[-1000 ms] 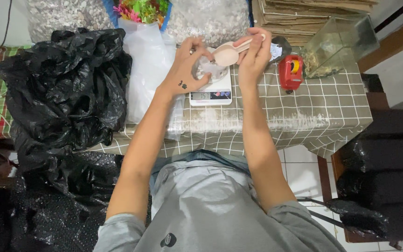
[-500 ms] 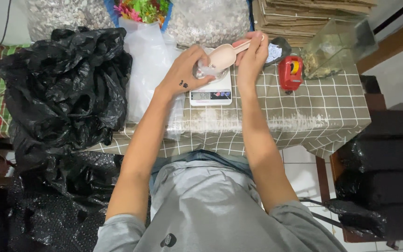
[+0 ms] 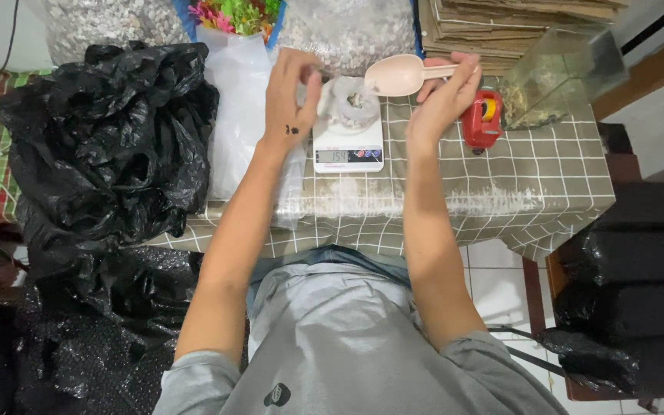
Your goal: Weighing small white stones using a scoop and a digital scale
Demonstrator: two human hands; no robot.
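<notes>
While above scale [image 3: 347, 146], spoon [image 3: 397, 74] in right hand [image 3: 443, 100]

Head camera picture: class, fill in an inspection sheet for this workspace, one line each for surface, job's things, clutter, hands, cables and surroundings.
Surface: table under a grey checked cloth, whitish dust smeared near the front edge.
Job's things: small clear bag of pale bits sits on a white scale; pink scoop is held above it.
Clutter: black plastic bags heaped at left, red tape dispenser, clear container, cardboard stack.
Hands: left hand pinches the small clear bag's rim; right hand grips the scoop handle.
Cables: a thin dark cord hangs at far left.
Surroundings: tiled floor, more black bags at right.
</notes>
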